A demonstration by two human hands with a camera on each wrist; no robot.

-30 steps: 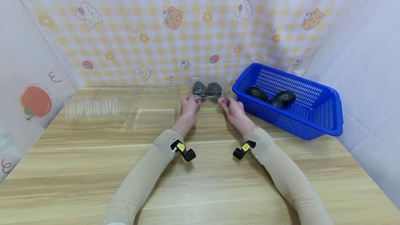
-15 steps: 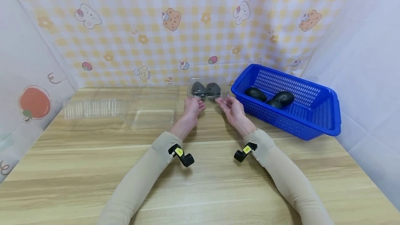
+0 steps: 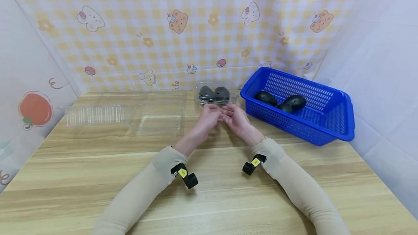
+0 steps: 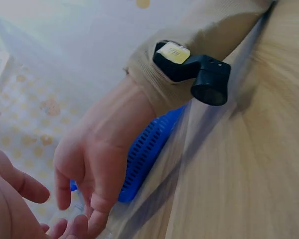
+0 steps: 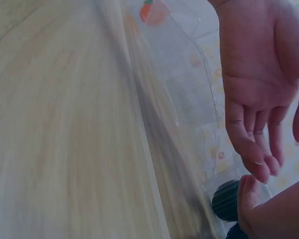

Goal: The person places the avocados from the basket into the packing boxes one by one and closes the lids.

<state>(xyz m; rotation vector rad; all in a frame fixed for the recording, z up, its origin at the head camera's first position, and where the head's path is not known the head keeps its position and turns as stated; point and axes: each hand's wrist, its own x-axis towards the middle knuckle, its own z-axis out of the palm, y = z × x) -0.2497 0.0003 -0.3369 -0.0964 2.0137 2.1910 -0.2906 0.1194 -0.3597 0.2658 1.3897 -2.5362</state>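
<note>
Two dark avocados (image 3: 214, 94) lie side by side in a clear plastic box (image 3: 232, 96) with its lid down, at the back of the table. Just in front of it, apart from the box, are my left hand (image 3: 209, 119) and right hand (image 3: 237, 120). Their relaxed fingers come close together, palms partly up, holding nothing. In the left wrist view the right hand (image 4: 102, 159) hangs with loosely bent fingers. One avocado (image 5: 225, 200) shows through the plastic in the right wrist view, beside the right hand (image 5: 279, 209).
A blue perforated basket (image 3: 294, 128) stands at the right with several dark avocados (image 3: 266, 98) inside. To the left lies a clear plastic container (image 3: 160, 117), spread open on the wooden table (image 3: 215, 191). A checked cloth (image 3: 209, 46) hangs behind.
Both hands have come away from the front of the closed box and drawn back towards the body. They have moved inwards, closer to each other. The box stays in place.
</note>
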